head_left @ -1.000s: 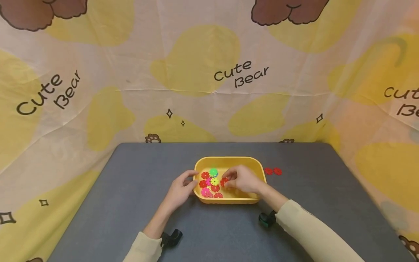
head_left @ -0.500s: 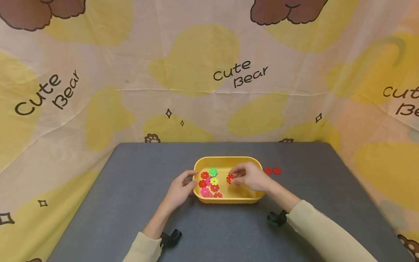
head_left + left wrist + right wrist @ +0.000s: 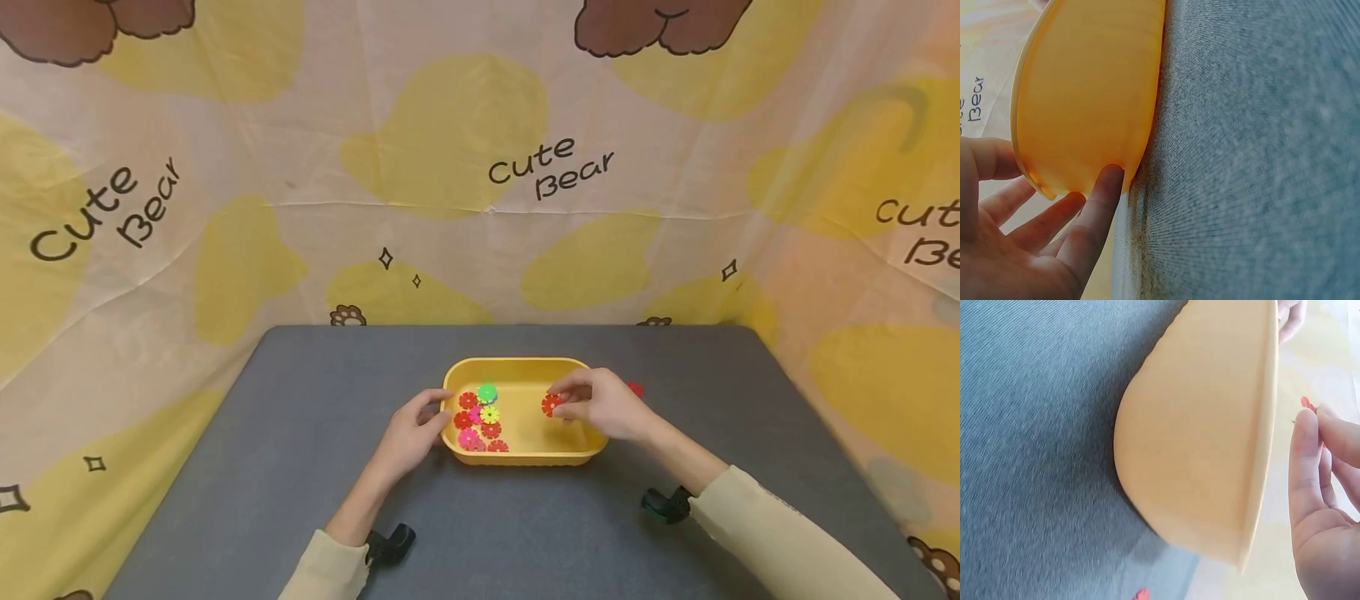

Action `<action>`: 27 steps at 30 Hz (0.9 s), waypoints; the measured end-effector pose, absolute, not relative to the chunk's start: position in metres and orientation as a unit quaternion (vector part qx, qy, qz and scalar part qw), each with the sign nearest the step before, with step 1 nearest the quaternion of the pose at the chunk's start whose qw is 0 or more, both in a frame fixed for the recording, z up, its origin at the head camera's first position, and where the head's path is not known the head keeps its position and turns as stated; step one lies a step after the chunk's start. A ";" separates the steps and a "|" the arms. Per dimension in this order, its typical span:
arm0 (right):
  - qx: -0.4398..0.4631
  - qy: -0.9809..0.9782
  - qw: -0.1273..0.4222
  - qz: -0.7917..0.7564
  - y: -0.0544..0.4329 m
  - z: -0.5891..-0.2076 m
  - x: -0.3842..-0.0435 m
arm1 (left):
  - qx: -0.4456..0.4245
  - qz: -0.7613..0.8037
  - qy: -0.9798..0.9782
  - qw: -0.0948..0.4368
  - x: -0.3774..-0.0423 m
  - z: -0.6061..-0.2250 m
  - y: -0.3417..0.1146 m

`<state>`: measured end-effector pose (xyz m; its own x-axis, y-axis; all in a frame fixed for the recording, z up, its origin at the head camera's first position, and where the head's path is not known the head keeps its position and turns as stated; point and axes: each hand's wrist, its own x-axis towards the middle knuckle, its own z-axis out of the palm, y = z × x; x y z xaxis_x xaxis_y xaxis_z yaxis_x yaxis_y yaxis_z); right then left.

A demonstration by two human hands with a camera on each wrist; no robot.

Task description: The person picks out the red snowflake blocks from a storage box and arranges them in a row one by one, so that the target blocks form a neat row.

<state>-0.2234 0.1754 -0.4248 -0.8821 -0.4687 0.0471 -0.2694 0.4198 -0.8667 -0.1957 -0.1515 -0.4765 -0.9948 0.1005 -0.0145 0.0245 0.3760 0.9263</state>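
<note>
Yellow tray [image 3: 525, 459] touches spread left grip [image 3: 408, 432], right [image 3: 606, 406] pinching disc [image 3: 550, 405], head alone showing contents [image 3: 490, 414].

Yellow tray [image 3: 525, 458]: moulded plastic by appearance, smooth walls, soft satin sheen; left wrist view shows slight translucency near the fingertips. Toothed discs [image 3: 468, 401]: thin plastic-looking, opaque; finish too small to read. Pinched red disc [image 3: 550, 406]: same apparent plastic. Grey tabletop [image 3: 360, 375]: matt, cloth-like, finely ribbed in both wrist views. Backdrop [image 3: 450, 142]: printed cloth, creased, faint sheen along folds. Sleeves [image 3: 780, 533]: matt cloth. Wrist-worn devices [image 3: 391, 544]: hard, plastic-looking.
</note>
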 end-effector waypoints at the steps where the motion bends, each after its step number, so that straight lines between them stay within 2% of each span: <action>1: -0.219 0.835 0.101 -0.495 0.178 -0.424 -0.223 | 0.037 0.557 0.829 0.034 -0.196 -0.476 -0.151; 27: -0.134 0.839 0.052 -0.525 0.233 -0.407 -0.225 | 0.037 0.563 0.825 0.038 -0.195 -0.476 -0.152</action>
<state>-0.2245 0.2328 -0.4066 -0.9585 -0.2800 0.0527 -0.1698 0.4131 -0.8947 -0.1948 -0.1522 -0.4758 -0.9945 0.1029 -0.0214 0.0176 0.3634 0.9315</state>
